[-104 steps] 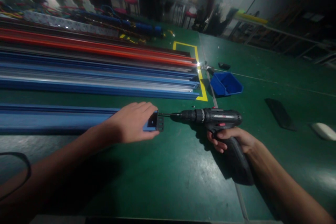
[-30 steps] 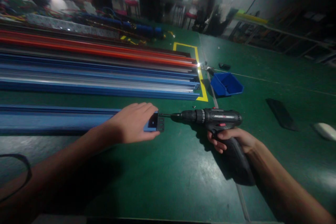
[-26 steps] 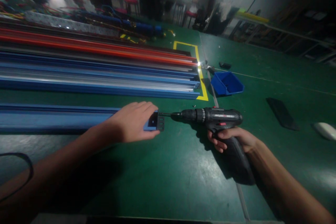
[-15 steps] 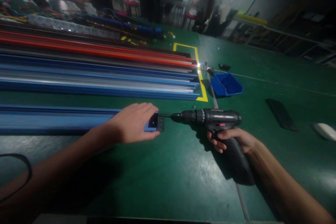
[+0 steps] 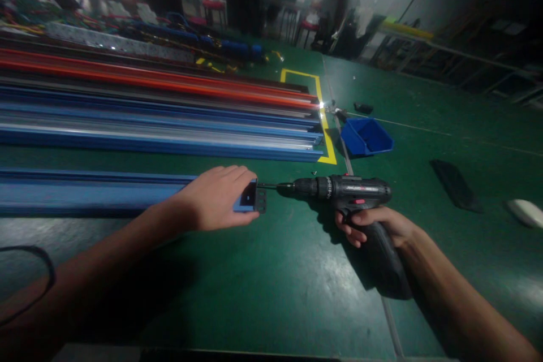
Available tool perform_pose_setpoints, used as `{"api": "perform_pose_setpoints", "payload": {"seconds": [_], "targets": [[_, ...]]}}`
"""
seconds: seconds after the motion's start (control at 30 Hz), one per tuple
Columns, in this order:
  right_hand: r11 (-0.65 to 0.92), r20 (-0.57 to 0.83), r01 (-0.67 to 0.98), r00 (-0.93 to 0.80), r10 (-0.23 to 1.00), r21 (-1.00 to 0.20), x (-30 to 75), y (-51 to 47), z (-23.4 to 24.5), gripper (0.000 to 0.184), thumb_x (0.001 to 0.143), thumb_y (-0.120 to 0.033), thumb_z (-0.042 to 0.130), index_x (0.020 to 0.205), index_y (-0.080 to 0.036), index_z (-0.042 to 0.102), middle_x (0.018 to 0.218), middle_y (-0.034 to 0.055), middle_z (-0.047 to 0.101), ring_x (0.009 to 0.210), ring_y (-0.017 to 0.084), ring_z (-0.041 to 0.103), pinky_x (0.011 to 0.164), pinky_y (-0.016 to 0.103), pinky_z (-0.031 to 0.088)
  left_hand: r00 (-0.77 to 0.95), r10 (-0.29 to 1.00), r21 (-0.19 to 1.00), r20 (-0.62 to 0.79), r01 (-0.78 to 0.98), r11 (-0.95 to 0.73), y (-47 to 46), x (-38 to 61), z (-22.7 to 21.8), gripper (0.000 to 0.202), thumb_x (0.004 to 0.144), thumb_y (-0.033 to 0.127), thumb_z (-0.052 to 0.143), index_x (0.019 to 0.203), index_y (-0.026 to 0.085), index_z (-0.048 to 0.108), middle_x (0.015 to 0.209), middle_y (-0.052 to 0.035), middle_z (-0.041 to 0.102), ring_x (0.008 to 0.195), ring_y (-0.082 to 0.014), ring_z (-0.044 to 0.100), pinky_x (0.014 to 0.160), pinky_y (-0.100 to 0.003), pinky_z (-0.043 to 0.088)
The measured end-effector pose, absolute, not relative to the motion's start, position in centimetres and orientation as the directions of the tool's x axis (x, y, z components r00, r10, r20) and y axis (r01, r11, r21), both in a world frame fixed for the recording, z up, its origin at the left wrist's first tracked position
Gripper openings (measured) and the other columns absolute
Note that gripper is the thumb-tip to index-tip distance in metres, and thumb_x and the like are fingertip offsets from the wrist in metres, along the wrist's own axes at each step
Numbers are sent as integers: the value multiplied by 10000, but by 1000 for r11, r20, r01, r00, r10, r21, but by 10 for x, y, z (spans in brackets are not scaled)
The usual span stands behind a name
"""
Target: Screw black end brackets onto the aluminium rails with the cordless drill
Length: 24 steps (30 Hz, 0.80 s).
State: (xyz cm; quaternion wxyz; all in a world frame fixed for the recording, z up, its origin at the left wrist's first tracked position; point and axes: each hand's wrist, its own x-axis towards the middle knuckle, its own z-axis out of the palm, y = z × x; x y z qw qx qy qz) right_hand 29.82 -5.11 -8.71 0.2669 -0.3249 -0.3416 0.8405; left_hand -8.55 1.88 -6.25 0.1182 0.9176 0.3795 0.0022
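A long blue rail (image 5: 85, 192) lies across the green table (image 5: 275, 283), its end near the middle. My left hand (image 5: 216, 197) is wrapped over that end, with a dark end plate (image 5: 259, 200) showing just past the fingers. My right hand (image 5: 373, 225) grips the handle of a black cordless drill (image 5: 348, 190), which lies level. The drill's bit (image 5: 267, 185) points left and meets the top of the end plate.
Several long blue, silver and red rails (image 5: 169, 119) lie stacked behind. A blue bin (image 5: 365, 136) stands beyond the drill by yellow floor-tape lines (image 5: 324, 124). A black flat piece (image 5: 456, 184) and a white object (image 5: 524, 212) lie to the right. A person stands far back.
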Motion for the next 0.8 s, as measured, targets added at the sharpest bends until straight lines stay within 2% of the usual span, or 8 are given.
{"api": "perform_pose_setpoints", "payload": {"seconds": [0.8], "targets": [[-632,-366,-243,-643,673,-735,301,-52,-90,223,887,-150,721,1087,-50,739,878,87,716,622,91,637,648,237,600,716,695,236,-69,689,-686,18,-86,-64,611,862,572,644,1294,143,590,1203,-148,676,1061,-320,654,935,-447,483]]}}
